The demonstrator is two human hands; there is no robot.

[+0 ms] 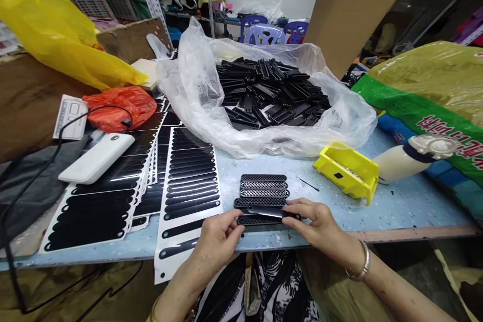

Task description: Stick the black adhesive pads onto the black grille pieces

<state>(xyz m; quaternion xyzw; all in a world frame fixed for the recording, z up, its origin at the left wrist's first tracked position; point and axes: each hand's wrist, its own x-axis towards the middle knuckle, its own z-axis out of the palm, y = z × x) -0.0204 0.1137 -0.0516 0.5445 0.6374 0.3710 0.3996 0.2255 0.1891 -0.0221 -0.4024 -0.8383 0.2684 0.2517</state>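
A thin glossy black adhesive strip point(266, 211) is held at its right end between the thumb and fingers of my right hand point(319, 221). It lies slightly tilted over a black plastic bar point(256, 220) with a lattice surface. My left hand point(219, 234) pinches that bar's left end, close to the strip's free end. Just behind, another lattice bar point(260, 203) lies crosswise, and a row of several similar bars point(263, 185) sits beyond it. Left of my hands, a white backing sheet point(190, 215) carries many black strips and overhangs the table's front edge.
A clear plastic bag point(241, 143) full of black bars stands at the back. On the right are a yellow bin point(345, 176) with small pieces and a bottle point(400, 161). More strip sheets point(94, 216), a white power bank point(97, 158) and a cable point(60, 136) occupy the left.
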